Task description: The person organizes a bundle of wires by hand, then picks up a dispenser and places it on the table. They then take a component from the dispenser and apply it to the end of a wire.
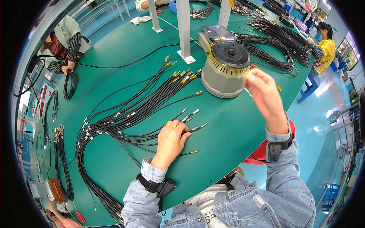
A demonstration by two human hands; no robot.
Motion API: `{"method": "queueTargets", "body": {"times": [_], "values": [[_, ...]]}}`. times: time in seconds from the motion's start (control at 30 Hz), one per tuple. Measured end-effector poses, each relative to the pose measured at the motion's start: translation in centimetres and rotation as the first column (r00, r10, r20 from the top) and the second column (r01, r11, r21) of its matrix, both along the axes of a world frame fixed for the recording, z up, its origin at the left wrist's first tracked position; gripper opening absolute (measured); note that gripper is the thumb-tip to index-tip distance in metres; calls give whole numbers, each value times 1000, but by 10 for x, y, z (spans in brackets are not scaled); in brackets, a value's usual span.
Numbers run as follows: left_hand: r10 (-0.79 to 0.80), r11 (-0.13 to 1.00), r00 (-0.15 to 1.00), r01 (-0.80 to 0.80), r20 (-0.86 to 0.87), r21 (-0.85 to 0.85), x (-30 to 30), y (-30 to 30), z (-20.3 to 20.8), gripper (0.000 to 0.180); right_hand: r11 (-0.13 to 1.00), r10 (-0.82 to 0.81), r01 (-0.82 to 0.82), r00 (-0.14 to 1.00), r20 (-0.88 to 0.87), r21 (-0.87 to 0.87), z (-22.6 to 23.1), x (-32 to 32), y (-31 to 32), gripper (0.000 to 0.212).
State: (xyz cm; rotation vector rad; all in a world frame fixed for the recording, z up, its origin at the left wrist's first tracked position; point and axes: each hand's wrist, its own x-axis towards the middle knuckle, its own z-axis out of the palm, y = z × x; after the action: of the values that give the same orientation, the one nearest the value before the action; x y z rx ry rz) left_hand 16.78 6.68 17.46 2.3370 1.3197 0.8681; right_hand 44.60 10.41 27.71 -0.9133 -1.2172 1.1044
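Presently, two hands are observed over one green table (228, 125), on which one round dispenser (222, 78) is stood. Three grey posts (184, 32) are counted toward the far side, and one loose yellow piece (280, 89) is noted to the right of the dispenser. One band is worn on each wrist. One black coil (70, 85) is held by a co-worker at upper left; more cable piles (281, 41) are seen at upper right. Many black cables (110, 127) are gathered in one main bundle left of the dispenser; an exact count is prevented by overlap.

The cables are seen to be thin and curved, bunched tightly at lower left and fanned out toward the dispenser. White markers are spaced along them; the farther ends are tipped in yellow, several nearer ones in pale or metallic pieces.

The left hand (172, 141) is laid palm down across the nearer strands, fingers bent; whether any are gripped cannot be told. The right hand (262, 89) is held at the dispenser's rim, fingers curled toward the thumb; any pinched item cannot be made out.
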Motion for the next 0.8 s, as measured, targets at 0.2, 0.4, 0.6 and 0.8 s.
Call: {"method": "queueTargets", "body": {"times": [0.2,0.4,0.6,0.8], "values": [[93,952,963,-12,252,-305,-3,3,4,14,972,182,-184,983,-28,-147,-25,-46,-27,11],[218,859,879,33,424,-511,-8,5,3,13,929,236,-231,972,-18,-288,-52,-77,-38,11],[194,894,796,97,573,-438,-8,-3,7,16,939,258,-243,966,33,-242,-70,-105,-55,7],[276,870,733,83,621,-485,-3,-13,15,14,990,137,-125,963,230,-70,-84,-120,-63,4]]}}
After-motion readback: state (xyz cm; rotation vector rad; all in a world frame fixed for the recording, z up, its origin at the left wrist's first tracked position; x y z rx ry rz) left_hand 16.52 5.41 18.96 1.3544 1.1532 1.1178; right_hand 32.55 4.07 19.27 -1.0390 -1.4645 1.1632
